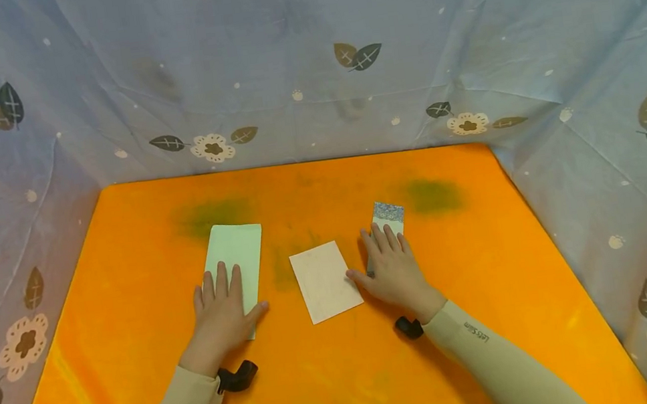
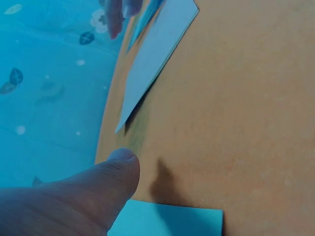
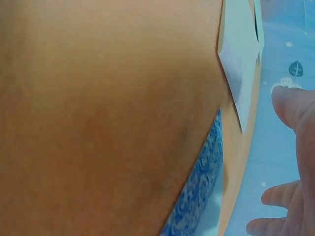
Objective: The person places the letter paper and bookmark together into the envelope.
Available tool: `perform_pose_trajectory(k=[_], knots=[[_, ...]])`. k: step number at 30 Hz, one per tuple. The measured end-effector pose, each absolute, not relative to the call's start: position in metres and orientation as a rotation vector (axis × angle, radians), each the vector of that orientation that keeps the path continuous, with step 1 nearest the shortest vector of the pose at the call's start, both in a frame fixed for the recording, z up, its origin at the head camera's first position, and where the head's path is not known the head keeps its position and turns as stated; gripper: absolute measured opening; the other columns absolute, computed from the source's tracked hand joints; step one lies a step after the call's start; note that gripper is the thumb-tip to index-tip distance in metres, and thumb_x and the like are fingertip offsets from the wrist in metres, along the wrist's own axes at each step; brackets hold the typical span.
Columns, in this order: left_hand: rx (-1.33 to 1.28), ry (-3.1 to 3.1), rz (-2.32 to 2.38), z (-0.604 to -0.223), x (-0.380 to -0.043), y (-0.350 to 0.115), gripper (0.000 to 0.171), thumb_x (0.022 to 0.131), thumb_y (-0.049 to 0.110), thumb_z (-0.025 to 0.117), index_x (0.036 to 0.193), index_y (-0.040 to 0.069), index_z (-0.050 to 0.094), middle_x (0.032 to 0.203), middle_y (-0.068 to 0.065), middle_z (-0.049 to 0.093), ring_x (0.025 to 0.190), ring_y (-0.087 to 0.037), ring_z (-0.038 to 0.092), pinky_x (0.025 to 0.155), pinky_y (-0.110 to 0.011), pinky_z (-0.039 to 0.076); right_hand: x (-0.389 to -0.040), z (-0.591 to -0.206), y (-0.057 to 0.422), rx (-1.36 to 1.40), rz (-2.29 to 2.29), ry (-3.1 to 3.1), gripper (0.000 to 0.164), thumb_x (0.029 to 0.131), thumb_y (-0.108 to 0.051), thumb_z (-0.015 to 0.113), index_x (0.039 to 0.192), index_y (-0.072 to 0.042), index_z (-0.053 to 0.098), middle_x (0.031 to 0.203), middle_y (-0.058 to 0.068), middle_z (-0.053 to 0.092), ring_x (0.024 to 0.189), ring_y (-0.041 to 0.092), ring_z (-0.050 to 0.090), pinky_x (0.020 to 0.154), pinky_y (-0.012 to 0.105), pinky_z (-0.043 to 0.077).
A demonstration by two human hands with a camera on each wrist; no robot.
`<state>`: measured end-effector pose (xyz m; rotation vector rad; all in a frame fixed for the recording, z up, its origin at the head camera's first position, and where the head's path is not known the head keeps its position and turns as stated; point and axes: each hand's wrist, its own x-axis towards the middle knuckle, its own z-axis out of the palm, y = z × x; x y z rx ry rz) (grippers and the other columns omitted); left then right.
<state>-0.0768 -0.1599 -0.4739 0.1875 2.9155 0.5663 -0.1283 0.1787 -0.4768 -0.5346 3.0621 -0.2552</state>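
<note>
In the head view my left hand (image 1: pixel 221 319) lies with spread, straight fingers over a pale green folded paper (image 1: pixel 243 245), covering its lower part. Its thumb points right, past the paper's edge; the left wrist view has this thumb (image 2: pixel 110 179) above a corner of the green paper (image 2: pixel 192 219). My right hand (image 1: pixel 398 279) spreads its fingers over a narrow card (image 1: pixel 388 213) with blue-patterned ends and a pale middle. Between the hands is an off-white rectangular paper piece (image 1: pixel 326 282), slightly turned, with the right thumb at its right edge.
Everything lies on a table with an orange cloth (image 1: pixel 334 389) that bears dark greenish smudges. A blue-grey curtain (image 1: pixel 280 45) with leaf and flower prints hangs behind and at both sides. Each wrist wears a black camera mount (image 1: pixel 238 377).
</note>
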Motion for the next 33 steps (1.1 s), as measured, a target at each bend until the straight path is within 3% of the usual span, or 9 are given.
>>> perform_pose_trajectory(k=[12,33], knots=[[0.182,2.913,0.599,-0.482,-0.078,-0.167,0.091,0.092,0.049,0.061,0.152,-0.004,0.017,0.155,-0.031,0.004,0.139,-0.054,-0.001,0.108,-0.066,-0.001,-0.132,-0.485,0.168,-0.550,-0.247,2.983,0.087,0.092,-0.067,0.040,0.154,-0.007,0.025,0.157,0.020,0.019,0.144,0.040,0.013,0.113,0.058,0.014],[0.144,2.908,0.627,-0.488,-0.076,-0.170,0.094,0.090,0.052,0.062,0.152,-0.003,0.018,0.155,-0.032,0.005,0.137,-0.058,-0.003,0.105,-0.071,0.001,-0.137,-0.488,0.154,-0.553,-0.257,2.929,0.085,0.093,-0.064,0.045,0.152,-0.006,0.028,0.156,0.021,0.022,0.142,0.042,0.017,0.113,0.055,0.017]])
